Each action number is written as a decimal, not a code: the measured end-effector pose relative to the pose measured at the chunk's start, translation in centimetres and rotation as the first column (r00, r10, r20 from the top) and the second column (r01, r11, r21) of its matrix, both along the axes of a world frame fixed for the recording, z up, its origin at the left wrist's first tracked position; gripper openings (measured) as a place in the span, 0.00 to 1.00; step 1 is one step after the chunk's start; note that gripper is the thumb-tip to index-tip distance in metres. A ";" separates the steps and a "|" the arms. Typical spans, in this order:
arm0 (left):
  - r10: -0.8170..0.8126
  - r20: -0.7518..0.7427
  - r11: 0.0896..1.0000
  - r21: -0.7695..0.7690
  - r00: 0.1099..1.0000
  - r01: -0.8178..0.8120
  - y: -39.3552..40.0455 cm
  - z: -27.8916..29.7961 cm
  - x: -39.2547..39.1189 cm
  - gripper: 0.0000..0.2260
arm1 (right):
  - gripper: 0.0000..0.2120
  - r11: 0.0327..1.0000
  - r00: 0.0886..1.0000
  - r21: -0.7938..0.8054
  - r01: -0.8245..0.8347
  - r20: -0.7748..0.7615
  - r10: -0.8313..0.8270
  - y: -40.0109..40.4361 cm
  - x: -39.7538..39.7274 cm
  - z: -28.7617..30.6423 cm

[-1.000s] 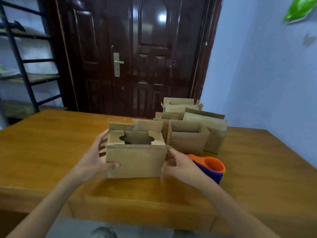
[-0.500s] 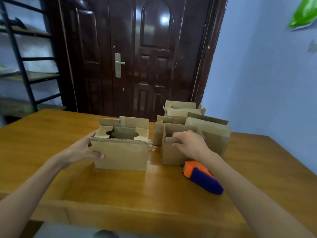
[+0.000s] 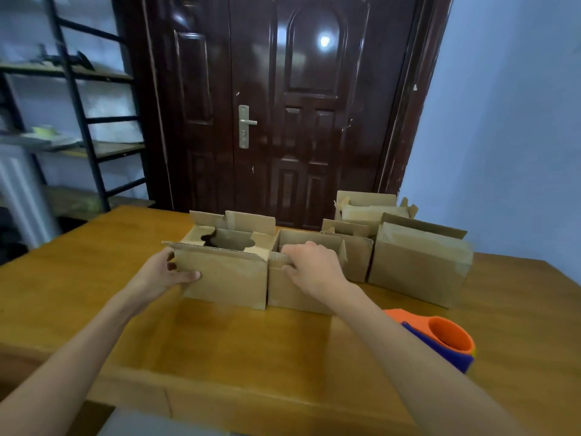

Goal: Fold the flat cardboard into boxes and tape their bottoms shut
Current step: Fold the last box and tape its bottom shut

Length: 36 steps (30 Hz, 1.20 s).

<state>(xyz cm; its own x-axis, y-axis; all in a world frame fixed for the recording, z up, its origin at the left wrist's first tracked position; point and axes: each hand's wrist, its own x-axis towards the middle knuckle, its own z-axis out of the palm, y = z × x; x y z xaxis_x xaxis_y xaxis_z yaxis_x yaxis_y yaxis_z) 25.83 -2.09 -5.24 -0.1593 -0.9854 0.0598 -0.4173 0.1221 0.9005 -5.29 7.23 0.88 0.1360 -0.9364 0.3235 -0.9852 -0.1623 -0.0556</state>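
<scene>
A folded cardboard box (image 3: 229,275) with cut-out top flaps stands upright on the wooden table (image 3: 220,347). My left hand (image 3: 163,275) grips its left front corner. Touching its right side stands a second open box (image 3: 292,291); my right hand (image 3: 314,265) rests over its front rim with fingers curled on the edge. An orange and blue tape dispenser (image 3: 440,338) lies on the table to the right of my right forearm.
Three more folded boxes stand behind and to the right: one small (image 3: 355,256), one large (image 3: 418,265), one at the back (image 3: 374,206). A dark door (image 3: 283,105) is behind the table, a metal shelf rack (image 3: 72,105) at left, a blue wall at right.
My left hand pushed the cut-out box away and to the right until it touches the second box. My right hand left it and took hold of the second box's rim.
</scene>
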 end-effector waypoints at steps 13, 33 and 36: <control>0.130 0.346 0.808 -0.580 0.929 0.102 5.9 9.3 0.0 0.55 | 0.22 0.996 0.928 -0.048 0.077 0.368 -0.054 3.1 -11.3 3.9; 0.079 0.921 0.785 -0.293 0.382 0.545 3.9 6.9 -24.0 0.24 | 0.17 0.959 0.944 -0.037 0.279 -0.171 -0.282 -2.6 -16.6 0.3; 0.040 0.919 0.810 -0.261 0.393 0.526 3.6 7.1 -23.6 0.20 | 0.11 0.966 0.942 -0.020 0.256 -0.220 -0.254 -1.3 -18.0 0.7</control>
